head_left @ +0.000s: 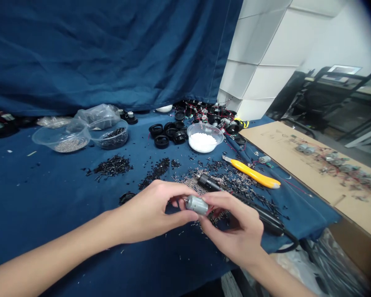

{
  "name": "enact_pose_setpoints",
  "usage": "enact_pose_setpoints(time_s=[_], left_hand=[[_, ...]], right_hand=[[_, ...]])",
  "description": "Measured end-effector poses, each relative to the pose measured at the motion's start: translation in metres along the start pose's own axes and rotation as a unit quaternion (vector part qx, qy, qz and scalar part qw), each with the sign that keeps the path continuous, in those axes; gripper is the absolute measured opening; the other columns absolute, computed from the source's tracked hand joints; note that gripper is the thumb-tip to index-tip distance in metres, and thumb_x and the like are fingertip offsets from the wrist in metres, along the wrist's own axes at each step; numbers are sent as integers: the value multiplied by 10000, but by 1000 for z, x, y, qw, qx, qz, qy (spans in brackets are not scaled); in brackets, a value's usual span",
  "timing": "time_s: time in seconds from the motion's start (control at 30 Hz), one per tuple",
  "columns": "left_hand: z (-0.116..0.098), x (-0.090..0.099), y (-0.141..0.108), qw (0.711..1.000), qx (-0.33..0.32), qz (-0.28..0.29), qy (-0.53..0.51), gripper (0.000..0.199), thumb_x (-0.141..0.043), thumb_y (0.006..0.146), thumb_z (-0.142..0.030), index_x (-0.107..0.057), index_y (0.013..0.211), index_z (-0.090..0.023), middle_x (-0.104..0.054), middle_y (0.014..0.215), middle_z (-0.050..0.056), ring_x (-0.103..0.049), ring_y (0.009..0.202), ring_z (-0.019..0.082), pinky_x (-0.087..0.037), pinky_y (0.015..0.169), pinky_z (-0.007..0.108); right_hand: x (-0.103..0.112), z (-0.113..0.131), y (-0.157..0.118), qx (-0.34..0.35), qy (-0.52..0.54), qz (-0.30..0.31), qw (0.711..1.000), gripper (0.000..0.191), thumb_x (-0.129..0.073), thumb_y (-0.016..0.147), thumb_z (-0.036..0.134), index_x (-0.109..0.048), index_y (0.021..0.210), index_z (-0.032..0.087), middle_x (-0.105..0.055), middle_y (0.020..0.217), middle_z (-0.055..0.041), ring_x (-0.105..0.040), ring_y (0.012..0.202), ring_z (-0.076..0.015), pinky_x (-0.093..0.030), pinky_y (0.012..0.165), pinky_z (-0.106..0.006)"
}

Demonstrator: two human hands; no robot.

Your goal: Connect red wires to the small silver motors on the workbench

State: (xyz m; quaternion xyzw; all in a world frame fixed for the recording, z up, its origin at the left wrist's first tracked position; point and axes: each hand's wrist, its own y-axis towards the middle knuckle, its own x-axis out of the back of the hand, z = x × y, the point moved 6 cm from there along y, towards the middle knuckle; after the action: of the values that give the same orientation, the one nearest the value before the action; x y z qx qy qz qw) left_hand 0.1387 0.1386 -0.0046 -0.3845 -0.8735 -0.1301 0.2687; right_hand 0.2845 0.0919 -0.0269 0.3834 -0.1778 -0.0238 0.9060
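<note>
1. Specimen in hand: small silver can motor [197, 205], held in the air above the near part of the blue-clothed bench [40, 194], shaft end pointing left.
2. Left hand [148, 212]: narrow grip, thumb and fingertips closed on the motor's left end.
3. Right hand [231, 229]: narrow grip, fingers closed on the motor's right end. Exact contact is partly hidden by the fingers.
4. Step at this moment: motor pinched between both hands, no tool held in either.
5. Black corded tool [212, 182], possibly a soldering iron (view poor, body partly behind right hand), lies just beyond right hand, metal tip toward far left.
6. Silver pins [198, 185] lie scattered under and beyond the hands. Black pins [113, 165] form a heap to the left.
7. Far left: two clear bowls, one of silver bits [71, 144], one of black bits [113, 138]. Far centre: white granules in a bowl [202, 142], beside black rings [162, 135].
8. Right: yellow utility knife [250, 173]. Beyond it, a cardboard sheet [284, 144] carries wired motors [336, 163].
</note>
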Motion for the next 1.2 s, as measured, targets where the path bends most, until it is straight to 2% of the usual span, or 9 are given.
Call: enact_pose_setpoints(time_s=[0.1, 0.23, 0.37, 0.47, 0.63, 0.77, 0.9, 1.03, 1.2], left_hand=[[3, -3, -5, 996, -46, -12, 72, 215, -651, 894, -342, -684, 988, -152, -665, 802, 6, -586, 682, 122, -408, 624, 201], [1, -6, -10, 987, -71, 23, 144, 306, -486, 987, -315, -598, 764, -138, -520, 639, -7, -478, 570, 118, -322, 549, 243], [-8, -3, -10, 987, -90, 36, 127, 297, -434, 993, -225, -482, 707, -164, -448, 654, -29, -395, 572, 95, -295, 560, 238], [-11, 8, -4, 991, -66, -3, 118, 321, -472, 948, -195, -466, 630, -156, -411, 585, -47, -362, 537, 77, -289, 546, 226], [-14, 13, 7, 999, 4, 21, 41, 132, -578, 883, -258, -655, 869, -151, -579, 649, -43, -486, 570, 78, -369, 543, 173], [-15, 8, 10, 999, -12, 15, 43, 191, -702, 815, -326, -672, 853, -141, -593, 664, -41, -517, 592, 76, -378, 555, 163], [-14, 2, 11, 994, -41, 35, 90, 166, -575, 922, -272, -674, 890, -142, -527, 612, -56, -425, 528, 67, -327, 524, 186], [-18, 0, 13, 987, -48, 47, 147, 198, -487, 916, -174, -644, 798, -147, -471, 581, -57, -371, 510, 75, -294, 521, 217], [-21, -2, 16, 979, -64, -13, 192, 224, -497, 780, -103, -453, 567, -155, -343, 508, -63, -286, 479, 71, -250, 498, 226]], right_hand=[[-3, 0, -1, -37, 36, 11, 999, 363, -686, 718, 10, -650, 1036, 183, -698, 904, -43, -637, 699, -121, -522, 555, -214], [-4, -5, -3, -103, 86, 27, 991, 313, -700, 711, 37, -653, 980, 188, -691, 834, -24, -584, 573, -86, -502, 511, -190], [-3, -13, -3, -167, 124, 30, 978, 256, -726, 715, 84, -660, 945, 178, -686, 746, -23, -579, 527, -87, -499, 502, -185], [-5, -20, -4, -220, 167, 17, 961, 209, -738, 730, 126, -647, 914, 165, -663, 642, -9, -613, 505, -108, -500, 480, -177], [-8, -22, -8, -257, 237, -1, 937, 198, -740, 747, 146, -628, 909, 166, -676, 633, -10, -649, 502, -122, -511, 477, -169], [-10, -24, -13, -314, 241, 14, 918, 238, -781, 722, 163, -618, 896, 172, -684, 662, -7, -640, 515, -112, -514, 511, -181], [-7, -27, -15, -329, 231, 8, 916, 249, -791, 715, 182, -603, 878, 184, -679, 673, 7, -619, 492, -97, -481, 486, -168], [-7, -28, -15, -339, 221, 6, 914, 208, -771, 750, 226, -597, 857, 183, -663, 643, 13, -614, 482, -94, -472, 485, -166], [-8, -27, -18, -364, 202, 17, 909, 229, -788, 725, 221, -598, 842, 166, -631, 567, 23, -618, 473, -104, -468, 480, -161]])
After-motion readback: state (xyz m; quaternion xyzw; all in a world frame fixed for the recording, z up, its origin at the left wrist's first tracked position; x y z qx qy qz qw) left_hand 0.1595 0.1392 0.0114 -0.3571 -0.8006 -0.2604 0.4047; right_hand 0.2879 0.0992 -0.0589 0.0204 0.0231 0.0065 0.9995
